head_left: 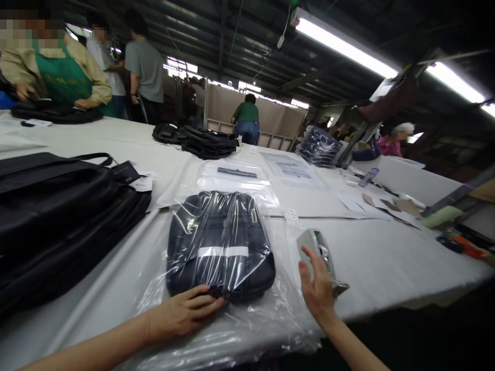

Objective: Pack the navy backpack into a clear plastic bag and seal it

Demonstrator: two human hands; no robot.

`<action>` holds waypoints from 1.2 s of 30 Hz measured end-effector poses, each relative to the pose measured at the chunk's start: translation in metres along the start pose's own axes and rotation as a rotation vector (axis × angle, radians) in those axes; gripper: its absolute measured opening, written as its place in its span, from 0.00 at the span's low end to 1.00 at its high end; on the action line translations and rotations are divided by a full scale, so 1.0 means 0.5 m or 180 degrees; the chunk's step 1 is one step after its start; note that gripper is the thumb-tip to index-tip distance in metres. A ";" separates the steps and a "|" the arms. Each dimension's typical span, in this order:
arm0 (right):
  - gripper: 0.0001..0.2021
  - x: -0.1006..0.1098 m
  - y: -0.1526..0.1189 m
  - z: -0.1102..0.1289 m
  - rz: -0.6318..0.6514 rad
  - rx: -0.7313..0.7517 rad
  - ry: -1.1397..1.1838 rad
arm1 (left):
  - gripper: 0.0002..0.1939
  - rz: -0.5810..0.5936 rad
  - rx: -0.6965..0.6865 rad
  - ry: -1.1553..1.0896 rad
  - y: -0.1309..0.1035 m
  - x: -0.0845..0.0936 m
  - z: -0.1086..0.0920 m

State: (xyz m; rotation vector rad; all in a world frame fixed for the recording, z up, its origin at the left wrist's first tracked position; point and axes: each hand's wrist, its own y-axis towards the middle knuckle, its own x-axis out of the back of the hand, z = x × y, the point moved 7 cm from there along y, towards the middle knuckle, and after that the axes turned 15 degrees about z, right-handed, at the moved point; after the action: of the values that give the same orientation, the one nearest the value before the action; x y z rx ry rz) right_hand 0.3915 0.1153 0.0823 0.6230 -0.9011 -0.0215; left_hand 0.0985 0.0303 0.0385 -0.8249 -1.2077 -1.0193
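A dark bag [222,232] lies in a clear plastic sleeve on the white-covered table [371,257], with loose plastic spread around it. My left hand [185,312] rests flat on the bag's near edge, over the plastic, its fingers stretched out. Right of the bag, my right hand [317,288] is raised with its fingers apart beside a tape dispenser [315,247]. Nothing shows between those fingers; whether they touch the dispenser I cannot tell. A small white label strip [292,216] lies on the plastic near the bag's upper right.
A pile of black bags [58,221] fills the left side. Farther back are more black bags [209,141], flat plastic sleeves [292,169] and a stack of wrapped bags [319,147]. Papers [363,206] lie at the right. Several people stand beyond the table, one in a green apron [64,74].
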 end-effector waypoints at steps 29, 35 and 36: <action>0.13 -0.213 -0.053 0.186 0.1872 0.2591 -0.0072 | 0.15 0.0439 -0.0357 0.0094 0.000 0.031 -0.015; 0.12 -0.210 -0.049 0.196 0.1878 0.2565 0.0016 | 0.19 0.0359 -0.0288 -0.0076 0.038 0.135 0.005; 0.11 -0.211 -0.050 0.195 0.1860 0.2594 0.0004 | 0.21 0.0381 -0.0300 -0.0064 0.045 0.129 0.014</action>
State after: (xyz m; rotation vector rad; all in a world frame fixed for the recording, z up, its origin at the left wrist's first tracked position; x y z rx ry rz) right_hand 0.2586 0.0747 0.0376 1.0809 -1.0557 0.9082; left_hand 0.1206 0.0328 0.1037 -0.9717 -1.1202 -0.9779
